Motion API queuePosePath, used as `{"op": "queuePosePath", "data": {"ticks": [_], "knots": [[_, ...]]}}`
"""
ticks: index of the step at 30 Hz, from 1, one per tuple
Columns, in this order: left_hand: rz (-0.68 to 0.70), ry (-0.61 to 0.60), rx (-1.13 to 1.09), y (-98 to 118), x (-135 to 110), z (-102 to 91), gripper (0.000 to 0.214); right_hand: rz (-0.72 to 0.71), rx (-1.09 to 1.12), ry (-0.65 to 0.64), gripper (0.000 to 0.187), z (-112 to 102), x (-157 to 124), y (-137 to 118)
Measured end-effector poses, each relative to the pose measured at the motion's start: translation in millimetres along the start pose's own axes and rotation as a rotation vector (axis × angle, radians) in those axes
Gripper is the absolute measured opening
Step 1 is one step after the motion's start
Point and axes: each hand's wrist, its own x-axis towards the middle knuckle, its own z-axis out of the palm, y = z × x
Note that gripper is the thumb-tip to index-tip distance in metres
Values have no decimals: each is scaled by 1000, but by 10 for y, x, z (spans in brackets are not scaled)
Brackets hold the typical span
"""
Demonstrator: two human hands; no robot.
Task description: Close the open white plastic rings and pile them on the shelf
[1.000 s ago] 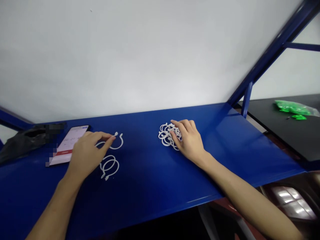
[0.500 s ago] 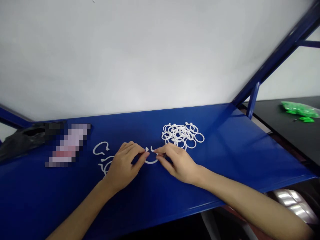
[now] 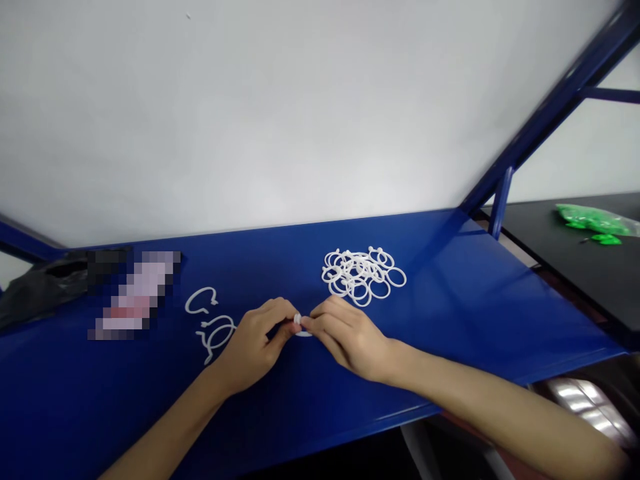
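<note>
My left hand [image 3: 255, 340] and my right hand [image 3: 345, 333] meet at the middle of the blue shelf [image 3: 450, 293], fingertips pinched together on one white plastic ring [image 3: 300, 323]. Only a small part of that ring shows between the fingers. A pile of several white rings [image 3: 361, 275] lies just beyond my right hand. Left of my left hand lie an open white ring [image 3: 201, 300] and two closed white rings [image 3: 215, 330].
A blurred-out flat object [image 3: 133, 297] lies at the left, with a dark bag [image 3: 40, 283] behind it. A blue frame post [image 3: 500, 200] rises at the right. A black table [image 3: 565, 260] beyond holds a green bag [image 3: 593, 220].
My right hand left the pile with one ring and my left hand let go of the open ring at the left. Both hands came together at the middle and squeezed the ring's ends closer.
</note>
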Motion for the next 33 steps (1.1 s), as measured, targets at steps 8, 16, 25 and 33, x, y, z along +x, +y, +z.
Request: {"op": "queuePosePath", "data": {"ticks": [8, 16, 25, 33], "knots": [[157, -37, 64, -15, -21, 1, 28, -93, -87, -69, 26, 11, -76, 29], [139, 63, 278, -176, 53, -135, 22, -32, -264, -54, 23, -124, 57, 290], [-322, 113, 817, -1056, -207, -806, 45, 243, -424, -87, 17, -753, 20, 582], [-372, 55, 695, -1220, -281, -852, 40, 309, -451, -280, 21, -893, -7, 666]]}}
